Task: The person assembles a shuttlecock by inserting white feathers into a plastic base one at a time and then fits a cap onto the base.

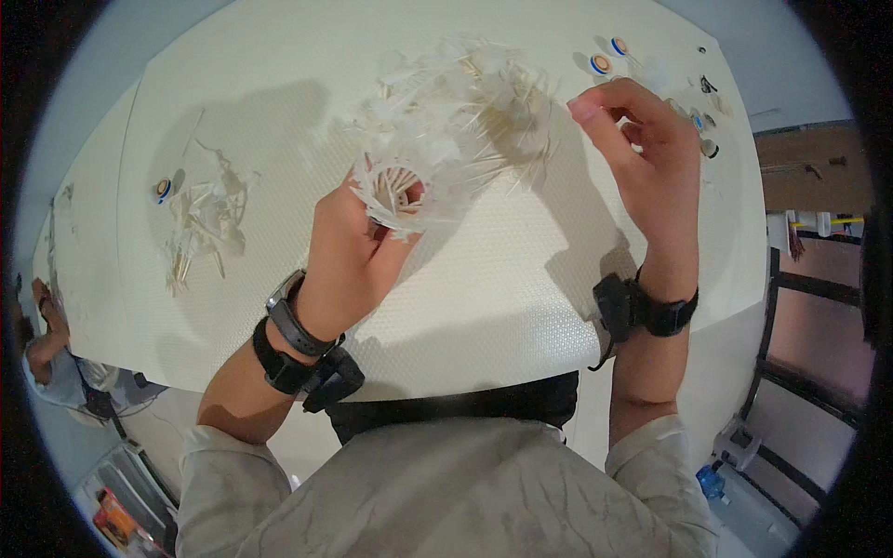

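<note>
Feather bundle (446,112) held above the worktop (521,279): left hand (358,246) fingers closed around its ringed base; right hand (642,158) pinches a feather tip. Probably light, fragile; best held by the base.

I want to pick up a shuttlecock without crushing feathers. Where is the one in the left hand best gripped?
Probably at the narrow base end, as the left hand holds it now, coming from below. The shuttlecock flares open toward the camera, and its thin feather ring looks fragile. The right hand is off it.
</note>
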`<state>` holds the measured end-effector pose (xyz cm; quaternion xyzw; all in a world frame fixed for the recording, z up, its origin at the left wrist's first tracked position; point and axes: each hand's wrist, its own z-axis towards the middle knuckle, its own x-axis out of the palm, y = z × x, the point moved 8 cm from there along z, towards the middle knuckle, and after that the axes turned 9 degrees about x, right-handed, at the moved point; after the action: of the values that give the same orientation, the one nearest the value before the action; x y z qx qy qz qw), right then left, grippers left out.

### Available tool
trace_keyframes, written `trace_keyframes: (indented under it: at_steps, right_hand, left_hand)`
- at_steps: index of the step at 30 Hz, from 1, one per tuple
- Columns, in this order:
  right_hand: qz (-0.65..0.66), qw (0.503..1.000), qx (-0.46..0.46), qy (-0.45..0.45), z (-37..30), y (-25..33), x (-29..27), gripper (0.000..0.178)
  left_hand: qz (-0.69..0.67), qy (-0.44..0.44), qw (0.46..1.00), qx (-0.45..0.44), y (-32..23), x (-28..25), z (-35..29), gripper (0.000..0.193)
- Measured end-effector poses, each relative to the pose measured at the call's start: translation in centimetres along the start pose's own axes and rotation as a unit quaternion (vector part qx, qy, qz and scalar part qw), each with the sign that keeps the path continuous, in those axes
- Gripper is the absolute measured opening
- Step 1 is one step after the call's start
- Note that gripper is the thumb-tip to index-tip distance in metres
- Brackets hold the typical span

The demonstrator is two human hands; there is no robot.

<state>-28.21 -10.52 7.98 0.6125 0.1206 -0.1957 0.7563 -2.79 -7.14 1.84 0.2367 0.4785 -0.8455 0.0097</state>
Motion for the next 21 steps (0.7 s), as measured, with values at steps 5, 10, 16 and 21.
trace_keyframes:
  at_steps: [5,10,16,21]
  right_hand:
    - [-0.155,0.974,-0.045,0.158,0.1,-1.5,2.4,0.011]
    - [-0.187,0.960,-0.079,0.193,-0.5,-2.2,4.0,0.009]
    - [-0.170,0.957,-0.062,0.225,-0.1,-2.3,3.6,0.010]
    - [-0.215,0.950,0.011,0.224,0.2,-2.6,2.9,0.009]
  left_hand:
    - [-0.022,0.020,0.999,-0.037,0.7,0.3,-1.0,0.019]
    - [-0.066,0.013,0.997,-0.049,0.1,0.5,-0.6,0.019]
    - [-0.073,0.002,0.996,-0.040,-0.1,0.3,-0.2,0.020]
    - [-0.029,0.038,0.999,-0.015,-0.1,0.3,-0.2,0.020]
